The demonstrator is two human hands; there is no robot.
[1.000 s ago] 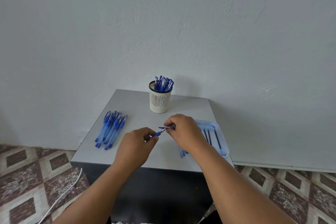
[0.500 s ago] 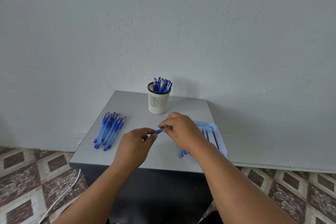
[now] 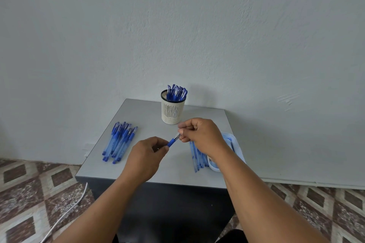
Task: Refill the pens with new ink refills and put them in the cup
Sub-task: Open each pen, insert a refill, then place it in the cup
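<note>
- The left hand (image 3: 145, 156) grips the lower barrel of a blue pen (image 3: 173, 141) with fingers curled round it, so the body probably stays fixed while the other end is worked.
- The right hand (image 3: 201, 134) pinches the pen's upper, clear-and-metal end between thumb and fingertips; the exact part pinched, tip section or refill, is too small to tell.
- The pen is held in the air between the two hands, above the middle of the grey table (image 3: 142, 112), touching nothing else.
- Its long axis runs on a slant from the left grip, nearer the person, up and away to the right grip; the blue rubber sleeve shows just beyond the left fingers and the clear end points toward the right hand and the cup beyond it.
- This two-handed hold looks like a twisting or seating step on the pen's front end, judged from the opposed grips.
- The cup (image 3: 173, 112), a white mesh holder, stands just beyond the right grip, already holding a bunch of blue pens upright, so it is a short reach for the drop-in.
- A pile of pens (image 3: 119, 143) lies well to the left of the left grip, roughly parallel, caps pointing away from the person.
- A clear tray (image 3: 236, 144) sits behind and under the right wrist, and loose thin refills or barrels (image 3: 198, 159) lie just beside it, near the right grip.
</note>
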